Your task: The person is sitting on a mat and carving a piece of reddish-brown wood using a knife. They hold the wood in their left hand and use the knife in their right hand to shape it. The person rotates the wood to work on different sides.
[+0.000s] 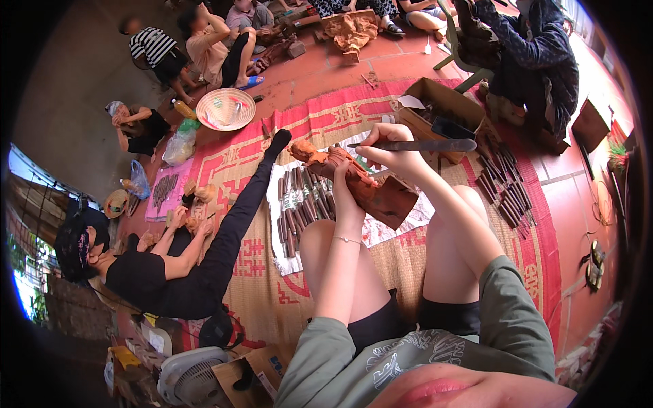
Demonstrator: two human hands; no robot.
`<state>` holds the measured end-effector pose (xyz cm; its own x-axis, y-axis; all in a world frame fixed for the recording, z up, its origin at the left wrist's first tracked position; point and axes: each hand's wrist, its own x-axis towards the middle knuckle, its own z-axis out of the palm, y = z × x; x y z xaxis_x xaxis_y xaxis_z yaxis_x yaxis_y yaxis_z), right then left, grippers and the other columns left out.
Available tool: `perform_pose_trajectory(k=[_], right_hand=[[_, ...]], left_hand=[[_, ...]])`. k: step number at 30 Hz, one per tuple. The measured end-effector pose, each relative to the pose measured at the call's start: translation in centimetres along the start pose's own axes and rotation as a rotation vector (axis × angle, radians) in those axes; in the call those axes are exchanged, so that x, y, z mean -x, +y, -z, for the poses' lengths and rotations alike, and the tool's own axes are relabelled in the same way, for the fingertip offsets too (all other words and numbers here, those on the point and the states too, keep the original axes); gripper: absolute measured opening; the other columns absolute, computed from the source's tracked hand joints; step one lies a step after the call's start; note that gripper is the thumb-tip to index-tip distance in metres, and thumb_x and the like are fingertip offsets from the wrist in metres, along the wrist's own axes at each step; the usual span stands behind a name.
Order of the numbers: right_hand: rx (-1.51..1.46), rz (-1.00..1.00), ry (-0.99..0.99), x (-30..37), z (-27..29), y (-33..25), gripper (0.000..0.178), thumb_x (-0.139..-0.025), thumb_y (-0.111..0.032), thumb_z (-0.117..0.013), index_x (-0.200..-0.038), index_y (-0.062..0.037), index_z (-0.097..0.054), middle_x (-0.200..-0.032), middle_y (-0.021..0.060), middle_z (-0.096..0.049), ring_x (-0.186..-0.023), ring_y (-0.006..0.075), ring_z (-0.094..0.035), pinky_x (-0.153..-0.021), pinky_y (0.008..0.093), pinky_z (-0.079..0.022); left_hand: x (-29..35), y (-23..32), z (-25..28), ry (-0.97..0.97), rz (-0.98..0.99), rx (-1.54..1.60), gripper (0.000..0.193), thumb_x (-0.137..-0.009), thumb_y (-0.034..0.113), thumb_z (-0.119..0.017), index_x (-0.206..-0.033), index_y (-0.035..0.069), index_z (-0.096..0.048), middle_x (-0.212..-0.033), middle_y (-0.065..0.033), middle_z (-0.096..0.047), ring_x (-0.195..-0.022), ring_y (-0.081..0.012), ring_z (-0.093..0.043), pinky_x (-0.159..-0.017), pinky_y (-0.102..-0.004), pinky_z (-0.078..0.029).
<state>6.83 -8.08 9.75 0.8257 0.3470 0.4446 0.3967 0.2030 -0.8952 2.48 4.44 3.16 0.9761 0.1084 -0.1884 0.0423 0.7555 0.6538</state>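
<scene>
1 carving (386, 201): over cloth (289, 264), clamped in left hand (346, 189) | 1 dark tool (442, 145): clamped in right hand (396, 151), tip near carving | many handles (299, 217): on cloth | 1 box (415, 124): beyond cloth, rightward

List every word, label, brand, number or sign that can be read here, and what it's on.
I don't copy lettering out, but it stands here:
Grey-green T-shirt: pale print, not clearly readable.
Cardboard box: dark marking, too blurred.
White sheet: green print, mostly covered by tools.
Carved wooden figure in the left hand: none I can see.
</scene>
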Motion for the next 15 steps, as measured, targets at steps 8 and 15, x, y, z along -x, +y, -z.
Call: perform_pose_trajectory(k=[8, 15], right_hand=[[0.110, 0.120, 0.051, 0.1, -1.6, 1.1, 0.027, -0.077, -0.009, -0.068, -0.063, -0.0014, -0.046, -0.057, 0.0015, -0.055, -0.057, 0.0017, -0.050, -0.047, 0.0195, -0.040], [-0.305, -0.054, 0.046, 0.8, -1.6, -0.3, 0.010, -0.070, 0.000, -0.055, -0.073, -0.0033, -0.047, -0.062, -0.0011, -0.049, -0.054, 0.0028, -0.044, -0.047, 0.0179, -0.034]], left_hand=[[0.4, -0.1, -1.1, -0.012, -0.269, -0.136, 0.025, -0.076, 0.010, -0.063, -0.098, 0.002, -0.053, -0.079, -0.0044, -0.057, -0.060, -0.0120, -0.056, -0.052, -0.0246, -0.048], [1.8, 0.3, -0.7, -0.069, -0.341, -0.316, 0.039, -0.074, 0.006, -0.063, -0.108, -0.002, -0.048, -0.095, -0.0080, -0.056, -0.081, -0.0144, -0.057, -0.071, -0.0261, -0.048]])
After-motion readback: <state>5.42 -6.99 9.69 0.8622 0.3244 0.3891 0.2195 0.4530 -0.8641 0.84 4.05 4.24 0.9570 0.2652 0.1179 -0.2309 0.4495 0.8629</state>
